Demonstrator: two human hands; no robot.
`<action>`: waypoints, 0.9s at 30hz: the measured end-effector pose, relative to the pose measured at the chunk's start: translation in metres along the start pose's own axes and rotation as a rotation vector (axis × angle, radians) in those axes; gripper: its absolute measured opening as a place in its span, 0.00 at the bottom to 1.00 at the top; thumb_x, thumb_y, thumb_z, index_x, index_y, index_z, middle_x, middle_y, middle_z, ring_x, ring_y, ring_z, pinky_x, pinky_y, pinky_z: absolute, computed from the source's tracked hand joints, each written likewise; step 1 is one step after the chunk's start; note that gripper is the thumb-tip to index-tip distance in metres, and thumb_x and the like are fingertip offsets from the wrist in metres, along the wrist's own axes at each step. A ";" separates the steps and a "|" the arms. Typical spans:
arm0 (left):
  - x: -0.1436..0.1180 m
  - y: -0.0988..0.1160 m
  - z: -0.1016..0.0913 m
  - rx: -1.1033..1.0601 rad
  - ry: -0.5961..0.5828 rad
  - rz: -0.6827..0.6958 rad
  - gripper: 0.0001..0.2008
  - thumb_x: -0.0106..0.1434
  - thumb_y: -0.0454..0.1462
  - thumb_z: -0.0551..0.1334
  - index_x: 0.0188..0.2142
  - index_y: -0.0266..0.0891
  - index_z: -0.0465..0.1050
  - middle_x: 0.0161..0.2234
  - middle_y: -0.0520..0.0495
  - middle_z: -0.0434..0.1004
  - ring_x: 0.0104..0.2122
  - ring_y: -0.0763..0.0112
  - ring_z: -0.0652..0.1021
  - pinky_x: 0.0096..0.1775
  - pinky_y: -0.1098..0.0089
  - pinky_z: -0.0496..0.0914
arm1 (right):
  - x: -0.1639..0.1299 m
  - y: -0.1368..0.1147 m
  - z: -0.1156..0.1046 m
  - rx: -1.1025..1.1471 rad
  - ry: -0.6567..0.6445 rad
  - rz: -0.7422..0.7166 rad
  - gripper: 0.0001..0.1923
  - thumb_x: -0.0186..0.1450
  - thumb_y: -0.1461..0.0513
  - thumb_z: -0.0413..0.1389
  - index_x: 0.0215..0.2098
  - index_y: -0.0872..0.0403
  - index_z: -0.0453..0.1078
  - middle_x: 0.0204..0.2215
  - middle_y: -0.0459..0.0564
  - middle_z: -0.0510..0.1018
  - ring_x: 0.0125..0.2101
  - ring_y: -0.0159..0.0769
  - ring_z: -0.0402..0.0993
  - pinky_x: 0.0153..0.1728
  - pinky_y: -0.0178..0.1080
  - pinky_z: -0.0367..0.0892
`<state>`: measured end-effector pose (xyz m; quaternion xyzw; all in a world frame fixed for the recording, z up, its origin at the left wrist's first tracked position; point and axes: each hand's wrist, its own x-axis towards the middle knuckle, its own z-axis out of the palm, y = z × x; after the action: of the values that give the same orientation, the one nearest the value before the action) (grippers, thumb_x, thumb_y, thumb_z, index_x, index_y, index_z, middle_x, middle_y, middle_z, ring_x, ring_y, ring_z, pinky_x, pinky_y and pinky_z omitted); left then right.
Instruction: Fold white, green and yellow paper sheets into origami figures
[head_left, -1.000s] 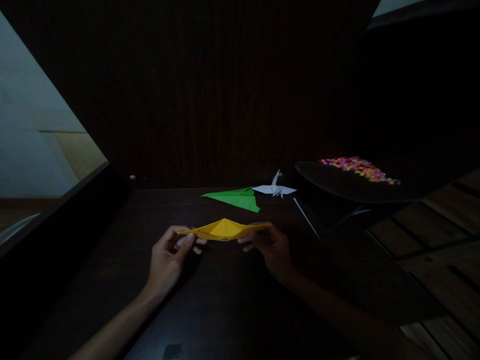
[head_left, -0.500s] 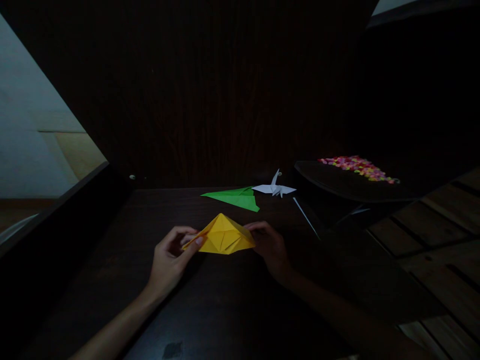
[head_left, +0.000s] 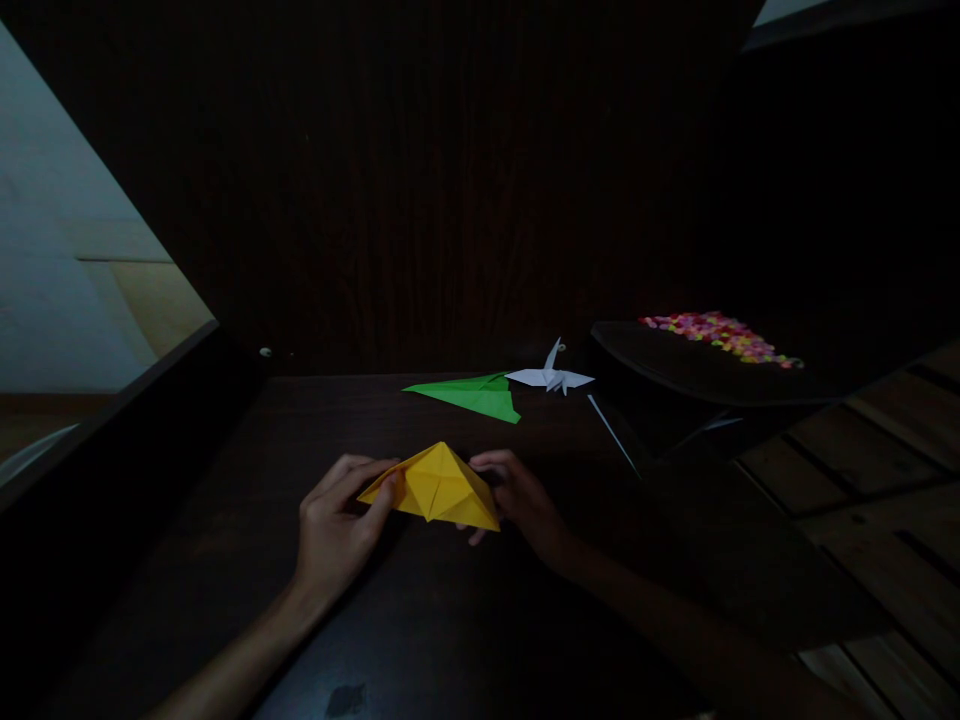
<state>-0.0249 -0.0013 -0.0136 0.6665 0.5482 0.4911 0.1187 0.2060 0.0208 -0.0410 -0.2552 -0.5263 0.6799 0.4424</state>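
Note:
A yellow folded origami paper (head_left: 439, 485), peaked at the top with crossing creases, is tilted just above the dark table. My left hand (head_left: 337, 515) pinches its left corner, thumb on the front and fingers behind. At the right slope, my right hand (head_left: 521, 505) is curled around the paper; some fingertips show behind the edge and others poke out below it, while the thumb is hard to make out in the gloom. Beyond the hands lie a green folded paper plane (head_left: 472, 397) and a white origami crane (head_left: 551, 378).
A thin white strip (head_left: 613, 435) lies right of the crane. Many small pink, red and yellow pieces (head_left: 720, 335) are heaped on a dark rounded shelf (head_left: 660, 370). A dark panel (head_left: 450, 200) rises behind the table, and a raised side edge (head_left: 135, 400) runs along the left.
The yellow paper has dropped slightly and turned, its right corner now lower. My right hand has shifted left and some of its fingers have come out under the paper. The left hand keeps its pinch.

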 end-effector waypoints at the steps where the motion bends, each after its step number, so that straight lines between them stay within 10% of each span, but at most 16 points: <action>1: 0.000 0.000 0.000 0.010 0.009 0.030 0.07 0.61 0.36 0.63 0.37 0.37 0.79 0.33 0.47 0.75 0.32 0.69 0.76 0.32 0.71 0.72 | 0.000 0.000 0.001 -0.006 -0.019 0.012 0.23 0.60 0.50 0.60 0.50 0.48 0.62 0.49 0.52 0.67 0.32 0.38 0.78 0.24 0.40 0.76; 20: -0.002 0.005 -0.001 0.023 -0.017 0.115 0.10 0.61 0.32 0.60 0.39 0.38 0.79 0.34 0.47 0.74 0.34 0.68 0.76 0.34 0.70 0.73 | 0.005 -0.003 0.003 -0.387 0.172 -0.009 0.17 0.62 0.63 0.52 0.50 0.50 0.67 0.51 0.52 0.72 0.22 0.27 0.74 0.26 0.38 0.75; 27: -0.001 0.004 0.001 -0.058 -0.122 0.037 0.11 0.63 0.32 0.57 0.41 0.39 0.77 0.42 0.44 0.78 0.42 0.63 0.78 0.45 0.62 0.74 | 0.003 -0.007 0.002 -0.436 0.176 -0.096 0.18 0.65 0.60 0.52 0.54 0.47 0.66 0.54 0.51 0.72 0.51 0.45 0.70 0.37 0.42 0.76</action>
<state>-0.0221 -0.0032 -0.0120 0.7015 0.5130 0.4674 0.1622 0.2056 0.0225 -0.0331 -0.3776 -0.6314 0.5036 0.4529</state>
